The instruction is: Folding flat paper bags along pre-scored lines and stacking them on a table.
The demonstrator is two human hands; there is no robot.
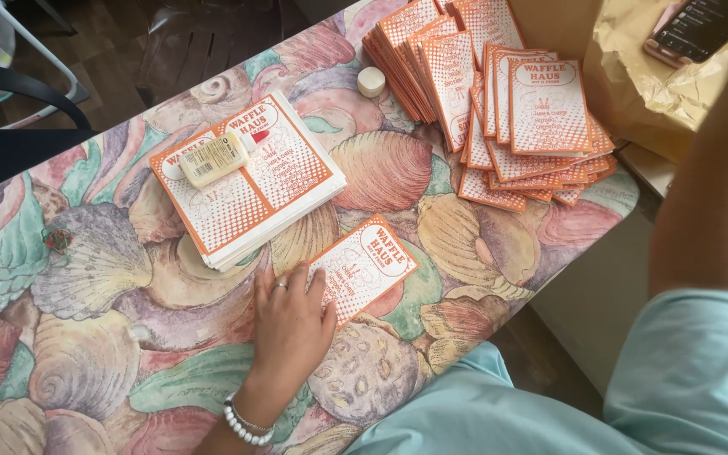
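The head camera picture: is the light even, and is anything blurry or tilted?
In the head view, daylight falls bright on the folded orange leaflets at upper right, while the floor at upper left stays dim; the shell-patterned table runs tilted; the left hand and single leaflet look sharp.

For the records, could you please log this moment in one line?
left hand: flat on folded orange leaflet | right hand: unseen | glue bottle: on unfolded stack
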